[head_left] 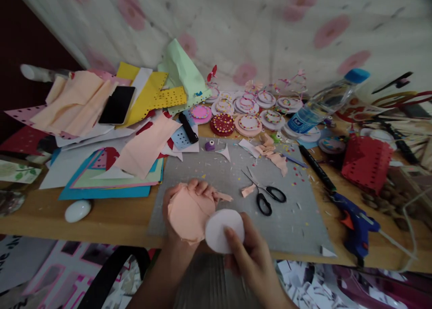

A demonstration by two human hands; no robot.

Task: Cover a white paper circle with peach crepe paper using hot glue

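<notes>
My left hand [172,201] is wrapped round a peach paper-covered disc [189,214], its fingers curled over the far rim. The disc's edge looks rough and folded, and a thin peach strip [225,196] sticks out beyond the fingertips. Between thumb and fingers, my right hand [251,250] pinches a smaller white paper circle [219,235], held beside the disc's right edge and slightly overlapping it. Black-handled scissors [265,194] lie with blades parted on the grey mat [290,228], near a small peach scrap [248,190].
A blue glue gun [357,228] lies at the right with its cord. Behind the mat stand several decorated discs [222,125] and a water bottle [324,104]. Paper sheets [111,183], a phone [117,105] and a white oval object [78,210] are at the left.
</notes>
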